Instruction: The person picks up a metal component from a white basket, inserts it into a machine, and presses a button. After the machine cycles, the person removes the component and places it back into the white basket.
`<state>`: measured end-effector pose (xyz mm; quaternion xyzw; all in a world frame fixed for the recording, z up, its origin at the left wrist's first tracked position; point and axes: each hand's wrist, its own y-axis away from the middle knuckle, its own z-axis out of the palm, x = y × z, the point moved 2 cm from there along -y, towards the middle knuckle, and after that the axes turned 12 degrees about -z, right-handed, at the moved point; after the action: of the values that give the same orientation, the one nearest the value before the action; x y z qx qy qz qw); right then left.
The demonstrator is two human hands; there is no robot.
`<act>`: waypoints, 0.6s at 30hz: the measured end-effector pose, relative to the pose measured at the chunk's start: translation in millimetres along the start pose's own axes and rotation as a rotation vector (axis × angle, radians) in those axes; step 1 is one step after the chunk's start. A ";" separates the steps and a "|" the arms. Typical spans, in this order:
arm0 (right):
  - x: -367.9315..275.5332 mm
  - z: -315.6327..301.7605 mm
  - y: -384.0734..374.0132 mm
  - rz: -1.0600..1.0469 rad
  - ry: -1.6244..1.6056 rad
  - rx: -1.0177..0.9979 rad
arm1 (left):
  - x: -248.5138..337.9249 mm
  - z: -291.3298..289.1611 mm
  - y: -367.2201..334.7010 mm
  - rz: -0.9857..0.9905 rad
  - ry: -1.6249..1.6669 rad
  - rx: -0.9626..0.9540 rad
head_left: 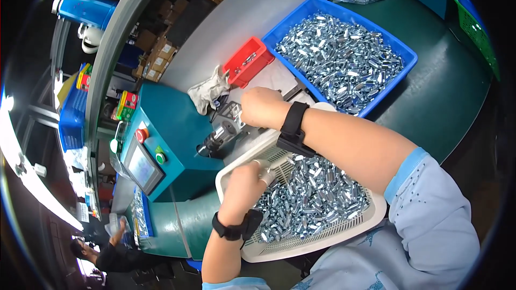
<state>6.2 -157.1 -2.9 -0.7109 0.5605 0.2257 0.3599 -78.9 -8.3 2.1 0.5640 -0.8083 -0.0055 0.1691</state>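
My left hand (243, 188) is over the near left corner of a cream slotted basket (301, 253) heaped with small shiny metal hex sleeves (317, 198). Its fingers are curled, and what they hold, if anything, is blurred and too small to name. My right hand (260, 107) is closed beside the metal clamping fixture (234, 114) of a teal machine (180, 134). The back of that hand hides its fingertips and anything in them. A round metal spindle (214, 138) juts from the machine toward the fixture, below and left of my right hand.
Beyond my right forearm, a blue bin (411, 64) holds more such parts. A red bin (259, 48) and a whitish glove (208, 90) are behind the fixture. The machine carries a screen (141, 165), a red button (142, 133) and a green button (160, 156). Another person (107, 255) sits far left.
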 end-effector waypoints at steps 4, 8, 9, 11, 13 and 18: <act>-15.7 12.4 5.0 0.028 -0.070 -0.209 | -27.1 20.0 -4.6 -0.030 -0.196 -0.133; -13.8 35.4 8.3 -0.004 -0.055 -0.206 | -31.6 27.6 -5.3 0.027 -0.158 -0.106; -12.9 38.8 9.6 -0.044 -0.033 -0.132 | -30.8 26.1 -5.0 0.026 -0.143 -0.099; -8.6 43.9 8.7 -0.089 0.000 -0.062 | -23.6 20.6 -2.3 0.045 0.031 -0.087; -8.6 45.7 9.3 -0.074 -0.012 -0.066 | -18.1 15.3 1.6 0.053 0.129 -0.078; -9.3 48.5 9.2 -0.089 -0.036 -0.059 | -16.5 14.8 4.0 0.148 0.283 -0.052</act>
<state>-1.1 -115.2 -29.5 -0.7413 0.5148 0.2386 0.3586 -81.6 5.5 -15.5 0.4936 -0.8152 0.0655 0.2959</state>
